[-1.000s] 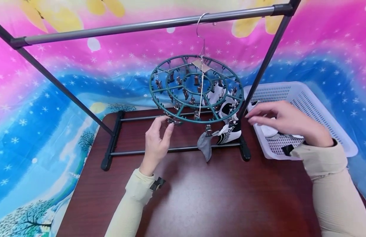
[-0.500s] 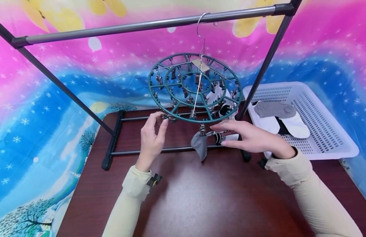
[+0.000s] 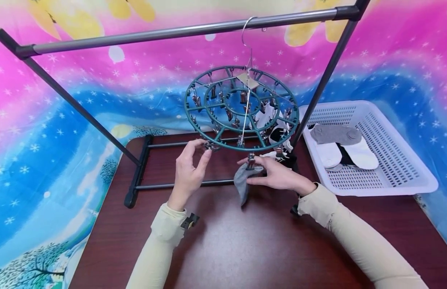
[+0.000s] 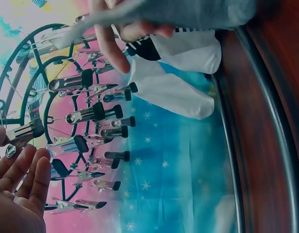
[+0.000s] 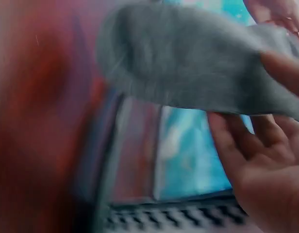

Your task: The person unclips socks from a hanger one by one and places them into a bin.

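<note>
My left hand [image 3: 190, 170] pinches a metal clip [image 4: 23, 133] at the front left rim of the round green drying hanger [image 3: 228, 145]. A grey sock [image 3: 241, 182] hangs from another clip [image 3: 251, 157] at the front of the rim. My right hand [image 3: 277, 174] holds this sock just below its clip. In the right wrist view, the thumb lies in front of the sock and the other fingers behind it. White socks with black parts [image 4: 171, 92] hang on the hanger's right side, partly covered by the right hand.
The hanger hooks over the grey bar [image 3: 187, 30] of a standing rack on a dark wooden table [image 3: 227, 241]. At the right, a white plastic basket [image 3: 407, 168] holds several folded grey, white and black socks. A patterned cloth hangs behind.
My right hand has moved left from over the basket to the hanging grey sock and has taken hold of it. The left hand has stayed at its clip; the hanger has swayed slightly.
</note>
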Motion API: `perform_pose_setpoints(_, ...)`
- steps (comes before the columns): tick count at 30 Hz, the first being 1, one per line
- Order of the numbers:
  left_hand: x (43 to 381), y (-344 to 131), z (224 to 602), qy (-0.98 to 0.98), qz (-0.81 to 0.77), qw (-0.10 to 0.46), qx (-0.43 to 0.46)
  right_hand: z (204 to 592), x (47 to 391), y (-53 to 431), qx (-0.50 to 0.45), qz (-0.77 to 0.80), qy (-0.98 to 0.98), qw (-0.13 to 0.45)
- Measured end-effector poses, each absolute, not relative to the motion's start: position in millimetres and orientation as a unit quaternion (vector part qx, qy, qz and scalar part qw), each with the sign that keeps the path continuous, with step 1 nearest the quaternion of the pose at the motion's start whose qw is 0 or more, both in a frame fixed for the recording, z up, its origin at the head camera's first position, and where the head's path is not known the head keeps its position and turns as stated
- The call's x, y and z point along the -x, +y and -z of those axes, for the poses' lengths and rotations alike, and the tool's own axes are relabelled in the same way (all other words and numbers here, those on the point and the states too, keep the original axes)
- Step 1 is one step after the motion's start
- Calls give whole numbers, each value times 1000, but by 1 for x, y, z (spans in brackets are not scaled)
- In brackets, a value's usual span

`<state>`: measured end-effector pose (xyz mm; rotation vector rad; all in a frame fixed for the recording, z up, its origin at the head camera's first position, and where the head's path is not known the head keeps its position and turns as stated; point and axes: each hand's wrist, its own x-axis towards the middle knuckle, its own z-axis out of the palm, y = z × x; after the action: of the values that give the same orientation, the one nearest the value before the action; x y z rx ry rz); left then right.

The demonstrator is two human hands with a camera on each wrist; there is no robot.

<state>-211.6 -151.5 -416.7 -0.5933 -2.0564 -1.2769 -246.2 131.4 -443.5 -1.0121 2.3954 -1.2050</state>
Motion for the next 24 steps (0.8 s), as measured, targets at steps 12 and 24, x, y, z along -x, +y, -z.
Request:
perform_pose_setpoints(12, 202, -135, 429, -790, 475, 291, 256, 464, 244, 142, 263, 489, 808, 198)
perform_pose_setpoints(24, 187, -93, 437, -753, 291, 415, 420, 465, 242, 144, 299, 465, 821, 145)
